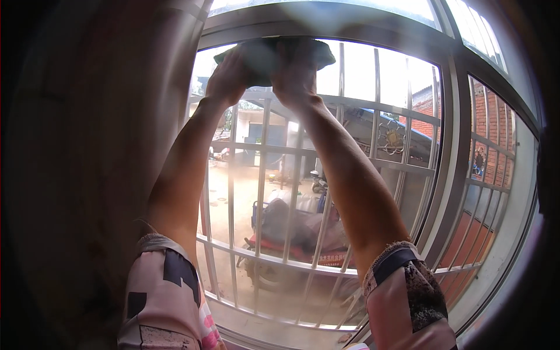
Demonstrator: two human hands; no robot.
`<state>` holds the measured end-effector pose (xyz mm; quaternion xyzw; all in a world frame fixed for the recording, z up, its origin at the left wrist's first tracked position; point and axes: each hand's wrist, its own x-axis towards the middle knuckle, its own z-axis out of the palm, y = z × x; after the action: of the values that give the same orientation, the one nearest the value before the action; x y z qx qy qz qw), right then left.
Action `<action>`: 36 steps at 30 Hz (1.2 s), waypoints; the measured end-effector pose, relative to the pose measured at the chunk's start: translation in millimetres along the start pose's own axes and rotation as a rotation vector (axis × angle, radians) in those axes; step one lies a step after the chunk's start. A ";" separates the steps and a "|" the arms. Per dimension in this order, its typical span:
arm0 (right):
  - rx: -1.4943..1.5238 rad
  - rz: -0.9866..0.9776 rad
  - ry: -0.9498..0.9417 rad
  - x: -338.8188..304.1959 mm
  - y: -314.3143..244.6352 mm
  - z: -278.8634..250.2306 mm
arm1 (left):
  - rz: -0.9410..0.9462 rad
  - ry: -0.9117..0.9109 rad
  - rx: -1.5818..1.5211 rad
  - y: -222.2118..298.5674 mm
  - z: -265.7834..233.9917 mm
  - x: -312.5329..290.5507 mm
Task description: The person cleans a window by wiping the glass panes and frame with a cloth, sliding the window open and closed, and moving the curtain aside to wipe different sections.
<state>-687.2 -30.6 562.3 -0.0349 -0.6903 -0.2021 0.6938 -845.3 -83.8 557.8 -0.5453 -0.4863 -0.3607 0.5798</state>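
Both my arms reach up to the top of a framed window pane (274, 204). A dark green cloth (260, 63) lies bunched against the glass just under the upper frame bar. My left hand (226, 80) holds the cloth by its left part, and my right hand (295, 77) presses on its right part. The backs of both hands face me, dim against the bright light. Most of the fingertips are lost in shadow and in the cloth's folds.
The aluminium window frame (458, 116) surrounds the pane, with a narrower pane to its right. Metal security bars (265, 175) stand outside the glass. Beyond them a loaded cargo tricycle (297, 233) is parked in a yard. A dark curtain-like surface (116, 146) lines the left.
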 end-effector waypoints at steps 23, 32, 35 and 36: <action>0.097 0.018 -0.236 -4.3 7.1 -114.6 | -0.005 0.215 -0.328 74.7 13.5 4.5; -0.636 -0.220 -0.320 -204.6 18.2 -160.7 | -0.109 0.003 -0.285 191.7 23.9 -184.4; -0.625 -0.114 -0.613 -311.9 -13.3 -198.9 | -0.099 -0.194 -0.401 242.8 15.5 -295.3; -0.635 -0.133 -0.681 -342.9 -13.1 -210.8 | -0.131 -0.369 -0.398 260.0 15.7 -326.8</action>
<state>-480.6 -32.0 216.7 -0.2656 -0.7833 -0.4246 0.3682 -688.6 -67.2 170.7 -0.6723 -0.5373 -0.3805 0.3384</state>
